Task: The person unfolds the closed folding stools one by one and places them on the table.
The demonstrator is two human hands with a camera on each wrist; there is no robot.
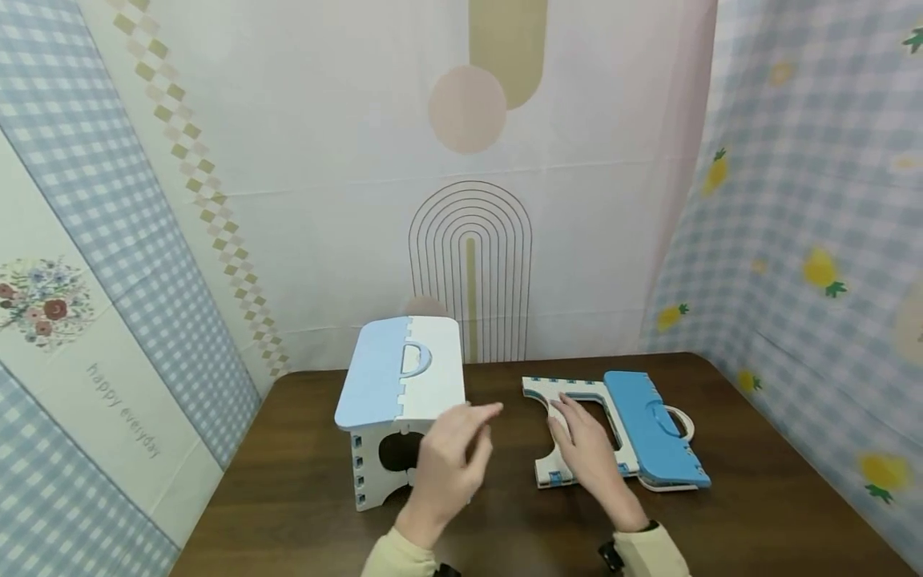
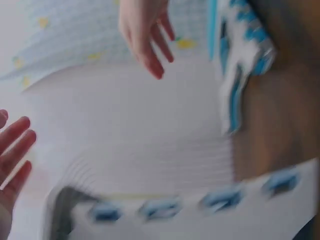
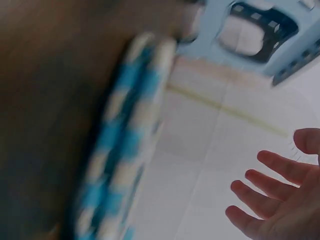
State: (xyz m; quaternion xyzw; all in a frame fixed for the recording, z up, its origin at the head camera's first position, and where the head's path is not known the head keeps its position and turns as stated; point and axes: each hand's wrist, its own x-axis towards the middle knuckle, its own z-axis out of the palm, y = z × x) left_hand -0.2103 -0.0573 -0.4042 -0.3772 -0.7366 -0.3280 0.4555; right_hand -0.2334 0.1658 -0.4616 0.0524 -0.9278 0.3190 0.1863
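Though near stool (image 1: 647, 433), right hand (image 1: 587, 449) free

Left fingers (image 2: 19, 149), right fingers (image 3: 285, 166) extended

Blurry folded stool (image 3: 122, 137), right-wrist view

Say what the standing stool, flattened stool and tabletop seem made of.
Standing stool: probably moulded plastic, matte, judging by its evenly coloured surfaces and toothed seam. Flattened stool: likely matte plastic too, with interlocking edges. Tabletop: wood or wood-look laminate, low sheen, faint brown grain.
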